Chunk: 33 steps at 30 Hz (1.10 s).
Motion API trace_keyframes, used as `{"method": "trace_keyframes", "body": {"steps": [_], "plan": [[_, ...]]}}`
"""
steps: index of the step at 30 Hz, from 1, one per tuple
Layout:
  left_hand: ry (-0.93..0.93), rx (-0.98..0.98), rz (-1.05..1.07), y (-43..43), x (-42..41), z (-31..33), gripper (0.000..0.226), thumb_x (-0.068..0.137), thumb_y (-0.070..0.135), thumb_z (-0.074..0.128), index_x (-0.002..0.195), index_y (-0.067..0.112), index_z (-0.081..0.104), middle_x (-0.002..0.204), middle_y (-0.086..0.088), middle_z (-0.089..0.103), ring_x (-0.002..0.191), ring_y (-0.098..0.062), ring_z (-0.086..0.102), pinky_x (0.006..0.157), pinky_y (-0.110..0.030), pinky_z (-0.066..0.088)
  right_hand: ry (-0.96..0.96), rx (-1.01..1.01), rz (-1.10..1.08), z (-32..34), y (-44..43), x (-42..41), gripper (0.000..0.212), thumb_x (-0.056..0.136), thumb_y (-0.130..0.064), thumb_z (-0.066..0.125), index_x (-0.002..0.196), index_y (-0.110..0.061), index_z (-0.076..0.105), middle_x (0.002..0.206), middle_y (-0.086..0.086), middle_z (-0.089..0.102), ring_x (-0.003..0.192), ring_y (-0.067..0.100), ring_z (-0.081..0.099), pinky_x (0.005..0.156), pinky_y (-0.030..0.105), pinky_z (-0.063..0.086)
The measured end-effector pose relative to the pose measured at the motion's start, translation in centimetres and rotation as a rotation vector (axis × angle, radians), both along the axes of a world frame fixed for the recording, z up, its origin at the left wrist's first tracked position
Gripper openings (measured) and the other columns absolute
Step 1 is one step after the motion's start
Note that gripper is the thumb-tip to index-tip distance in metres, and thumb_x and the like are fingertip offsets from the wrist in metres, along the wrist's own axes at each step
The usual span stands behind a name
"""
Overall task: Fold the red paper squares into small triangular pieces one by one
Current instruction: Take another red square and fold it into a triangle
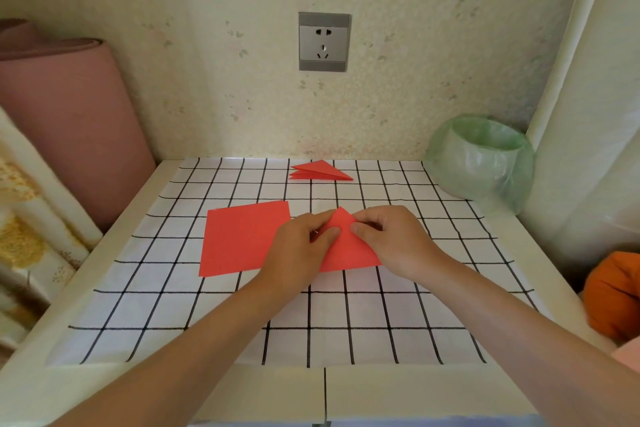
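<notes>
A red paper folded into a triangle (348, 250) lies on the checked cloth (242, 315) at the middle of the table, its tip pointing away from me. My left hand (299, 246) pinches its left side and my right hand (391, 239) pinches its right side near the tip. Flat red paper squares (242, 236) lie just to the left, partly under my left hand. Folded red triangles (320, 172) are stacked at the far edge of the cloth near the wall.
A bin lined with a green plastic bag (481, 163) stands at the back right corner. A pink roll (65, 114) leans at the left. An orange object (613, 295) sits off the right edge. A wall socket (323, 42) is straight ahead.
</notes>
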<state>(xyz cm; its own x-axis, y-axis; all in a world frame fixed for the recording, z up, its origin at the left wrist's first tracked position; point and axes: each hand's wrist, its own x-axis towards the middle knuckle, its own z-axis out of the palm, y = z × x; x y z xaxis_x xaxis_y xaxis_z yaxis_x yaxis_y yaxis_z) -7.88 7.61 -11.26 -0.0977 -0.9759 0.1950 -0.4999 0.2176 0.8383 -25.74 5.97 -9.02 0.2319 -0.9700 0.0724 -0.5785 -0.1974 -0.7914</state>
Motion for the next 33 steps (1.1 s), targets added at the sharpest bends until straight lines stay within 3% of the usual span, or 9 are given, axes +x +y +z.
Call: {"method": "trace_keyframes", "body": {"steps": [6, 10, 13, 18, 23, 27, 30, 33], "plan": [[-0.013, 0.015, 0.017, 0.1, -0.3, -0.1, 0.041, 0.098, 0.027, 0.056, 0.139, 0.026, 0.052, 0.108, 0.006, 0.063, 0.089, -0.002, 0.053, 0.083, -0.018, 0.042, 0.026, -0.009, 0.007, 0.1, 0.2, 0.1, 0.02, 0.098, -0.021, 0.058, 0.101, -0.026, 0.078, 0.089, -0.012, 0.075, 0.082, 0.004, 0.068, 0.077, 0.025, 0.053], [0.001, 0.024, 0.016, 0.0, -0.3, 0.1, 0.037, 0.099, 0.028, 0.055, 0.136, 0.027, 0.057, 0.11, 0.006, 0.065, 0.098, -0.009, 0.058, 0.087, -0.023, 0.046, 0.032, -0.012, 0.008, 0.2, 0.3, 0.2, 0.02, 0.098, -0.023, 0.058, 0.099, -0.025, 0.078, 0.088, -0.01, 0.075, 0.083, 0.009, 0.068, 0.079, 0.031, 0.054], [0.023, 0.023, 0.015, 0.0, -0.3, 0.2, 0.033, 0.099, 0.027, 0.055, 0.132, 0.029, 0.06, 0.109, 0.006, 0.066, 0.099, -0.009, 0.06, 0.088, -0.027, 0.048, 0.02, -0.009, 0.013, 0.3, 0.3, 0.3, 0.016, 0.096, -0.025, 0.062, 0.098, -0.026, 0.078, 0.087, -0.013, 0.075, 0.083, 0.005, 0.068, 0.077, 0.027, 0.053], [-0.046, -0.001, 0.022, 0.2, -0.4, 0.4, 0.038, 0.099, 0.029, 0.054, 0.137, 0.027, 0.055, 0.098, 0.009, 0.06, 0.087, -0.003, 0.054, 0.079, -0.019, 0.042, -0.013, 0.004, -0.015, 0.5, 0.2, 0.3, 0.02, 0.096, -0.023, 0.062, 0.084, -0.032, 0.076, 0.075, -0.017, 0.071, 0.067, -0.005, 0.062, 0.061, 0.014, 0.04], [-0.049, 0.014, -0.008, 0.5, -0.3, 0.6, 0.033, 0.101, 0.028, 0.051, 0.134, 0.028, 0.058, 0.105, 0.005, 0.064, 0.097, -0.009, 0.058, 0.087, -0.026, 0.047, 0.022, 0.004, 0.025, 0.7, 0.4, 0.6, 0.02, 0.098, -0.024, 0.059, 0.09, -0.027, 0.077, 0.077, -0.012, 0.072, 0.07, 0.003, 0.063, 0.063, 0.021, 0.044], [-0.039, 0.021, -0.041, 0.7, -0.5, 0.9, 0.028, 0.102, 0.024, 0.05, 0.126, 0.028, 0.064, 0.103, 0.01, 0.064, 0.096, -0.005, 0.057, 0.084, -0.019, 0.045, 0.155, -0.02, 0.076, 0.7, 0.7, 0.7, 0.026, 0.1, -0.028, 0.054, 0.08, -0.037, 0.069, 0.063, -0.024, 0.062, 0.063, -0.004, 0.055, 0.057, 0.015, 0.032], [-0.017, 0.042, -0.044, 0.5, -0.7, 0.9, 0.027, 0.102, 0.025, 0.05, 0.122, 0.029, 0.066, 0.107, 0.007, 0.067, 0.099, -0.008, 0.06, 0.089, -0.029, 0.049, 0.158, -0.028, 0.02, 0.7, 0.5, 0.6, 0.018, 0.098, -0.032, 0.057, 0.099, -0.028, 0.074, 0.084, -0.017, 0.069, 0.079, -0.001, 0.06, 0.066, 0.019, 0.038], [-0.037, 0.043, -0.051, 0.3, -0.7, 0.9, 0.024, 0.101, 0.024, 0.05, 0.114, 0.028, 0.07, 0.099, 0.004, 0.071, 0.093, -0.012, 0.063, 0.086, -0.038, 0.052, 0.14, -0.032, -0.063, 0.7, 0.5, 0.6, 0.013, 0.094, -0.032, 0.063, 0.091, -0.026, 0.074, 0.08, -0.016, 0.066, 0.077, 0.0, 0.059, 0.062, 0.016, 0.036]]}}
